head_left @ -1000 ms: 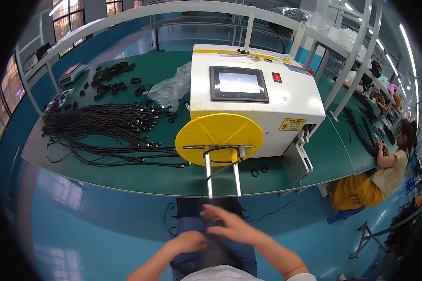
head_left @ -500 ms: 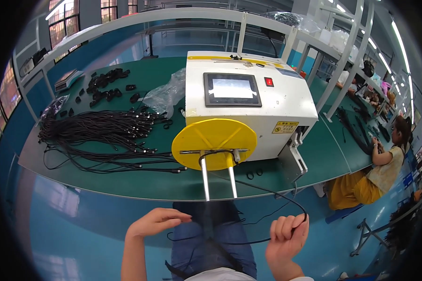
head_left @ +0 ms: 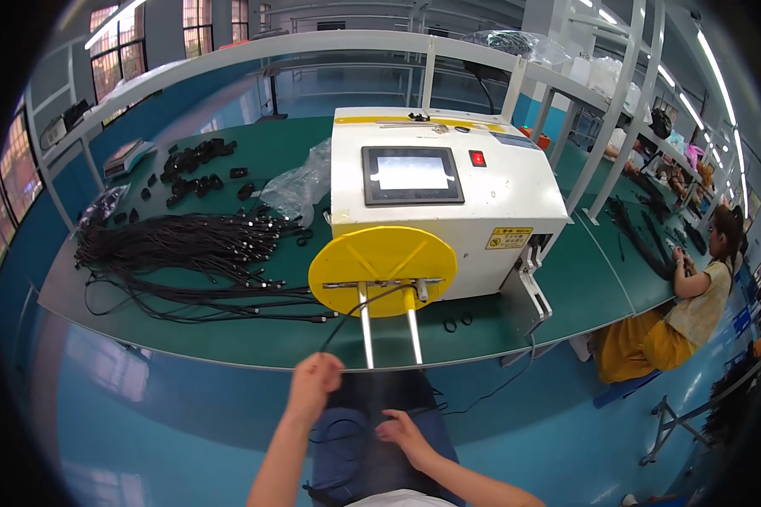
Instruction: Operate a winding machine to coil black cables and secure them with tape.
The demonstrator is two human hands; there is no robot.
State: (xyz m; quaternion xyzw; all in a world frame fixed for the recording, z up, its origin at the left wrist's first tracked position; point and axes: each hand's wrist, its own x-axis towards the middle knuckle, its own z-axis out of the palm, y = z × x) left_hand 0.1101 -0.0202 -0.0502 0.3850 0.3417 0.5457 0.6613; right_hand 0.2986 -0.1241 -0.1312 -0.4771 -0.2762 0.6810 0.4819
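Note:
A winding machine [head_left: 490, 198] with a white housing stands on the green bench, a yellow disc [head_left: 338, 262] on its front. Two pale rods [head_left: 366, 329] stick out from the disc toward me. From the disc a black cable [head_left: 347, 319] slants down to my left hand [head_left: 315, 380], whose fingers are closed around it just off the bench edge. My right hand [head_left: 404, 433] hovers over my lap, thumb and fingers apart, apparently holding nothing. Dark cable also shows across my lap, partly lost against the clothing.
A large bundle of black cables [head_left: 177, 245] lies left of the machine. Behind it are small black parts [head_left: 196, 160] and a clear plastic bag [head_left: 300, 190]. Two black rings [head_left: 458, 324] lie by the machine's foot. Another person [head_left: 702, 296] sits at the bench on the right.
My left hand has risen toward the disc and closed on the cable. My right hand has let go of the cable and swung left over my lap. The cable now leads down-left.

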